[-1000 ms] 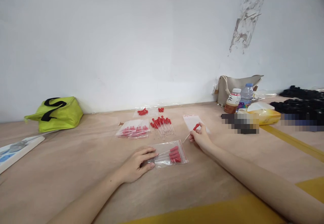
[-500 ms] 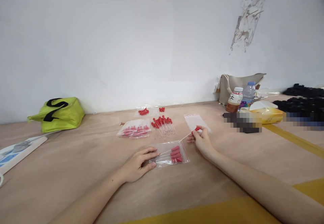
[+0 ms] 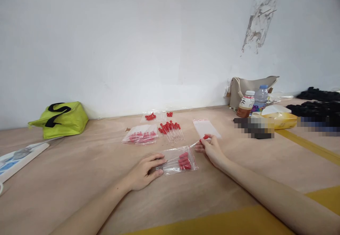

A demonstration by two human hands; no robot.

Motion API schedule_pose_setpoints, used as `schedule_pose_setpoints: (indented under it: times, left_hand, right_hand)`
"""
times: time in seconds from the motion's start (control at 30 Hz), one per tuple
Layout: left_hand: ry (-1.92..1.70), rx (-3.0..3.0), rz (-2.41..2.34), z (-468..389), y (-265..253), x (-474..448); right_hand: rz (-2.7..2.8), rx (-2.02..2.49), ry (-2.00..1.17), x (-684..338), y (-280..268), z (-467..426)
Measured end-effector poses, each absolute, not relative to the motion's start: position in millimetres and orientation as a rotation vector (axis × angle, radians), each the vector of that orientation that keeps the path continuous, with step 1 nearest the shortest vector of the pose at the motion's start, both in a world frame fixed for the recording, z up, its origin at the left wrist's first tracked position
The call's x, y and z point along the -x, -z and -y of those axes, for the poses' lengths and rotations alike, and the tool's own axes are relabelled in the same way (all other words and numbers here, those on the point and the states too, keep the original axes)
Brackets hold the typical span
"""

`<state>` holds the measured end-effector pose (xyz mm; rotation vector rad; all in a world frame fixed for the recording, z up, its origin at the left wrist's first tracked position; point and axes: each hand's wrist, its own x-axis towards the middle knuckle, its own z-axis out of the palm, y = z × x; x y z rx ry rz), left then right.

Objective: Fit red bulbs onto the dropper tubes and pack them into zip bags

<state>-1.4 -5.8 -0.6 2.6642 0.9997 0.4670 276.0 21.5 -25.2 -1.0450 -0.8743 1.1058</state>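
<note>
My left hand [image 3: 145, 171] grips the left end of a clear zip bag [image 3: 172, 153] lying flat on the table, thumb below and fingers on top. Inside the bag are several droppers with red rubber bulbs [image 3: 185, 161] toward its open right end. Between the thumb and fingers of my right hand [image 3: 211, 148] is another dropper [image 3: 196, 143], held by its red bulb. Its thin clear tube points left, with the tip at the upper right corner of the bag's mouth. Behind the bag lies a pile of loose droppers [image 3: 171, 130].
Filled zip bags [image 3: 140, 134] lie left of the pile, and an unfilled zip bag [image 3: 205, 128] to its right. More red bulbs [image 3: 150, 116] sit near the wall. A yellow-green bag [image 3: 65, 119], power strip [image 3: 23, 157], bottles [image 3: 245, 104] and tissue pack [image 3: 281, 118] stand at the sides.
My right hand has shifted slightly left and down with the dropper, keeping its tip at the corner of the bag's mouth. My left hand has stayed on the bag.
</note>
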Motion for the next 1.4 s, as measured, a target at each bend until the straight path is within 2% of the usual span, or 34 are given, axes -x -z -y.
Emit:
schedule_pose_setpoints:
  times: [0.17, 0.37, 0.53, 0.8, 0.97, 1.17, 1.3, 1.4]
  left_hand:
    - [-0.498, -2.646, -1.014, 7.3, -1.3, 0.5]
    - [-0.521, -2.634, -1.026, 7.9, -1.6, 0.1]
    - [-0.525, -2.631, -1.018, 7.2, -0.7, 0.4]
    - [-0.514, -2.633, -1.026, 8.2, -1.7, -0.3]
    - [-0.514, -2.633, -0.997, 6.8, -1.6, -1.0]
    - [-0.479, -2.661, -0.946, 7.9, -3.9, -1.3]
    - [-0.47, -2.652, -1.046, 10.2, -4.5, 0.4]
    - [-0.45, -2.647, -1.088, 11.0, -4.3, 1.3]
  right_hand:
    - [1.192, 1.059, -1.191, -272.2, 24.0, -11.1]
    - [1.746, 1.19, -0.87, -281.2, 28.8, -19.4]
    - [1.93, 1.059, -0.806, -273.1, 28.4, -25.3]
    - [1.779, 1.242, -0.839, -267.3, 31.7, -29.2]
    - [1.512, 1.227, -1.083, -272.7, 22.4, -31.2]
    - [1.458, 1.203, -1.432, -264.0, 16.6, -17.3]
    - [1.323, 1.214, -1.392, -276.2, 9.7, -18.5]
    - [1.265, 1.151, -1.225, -298.4, 1.3, -25.8]
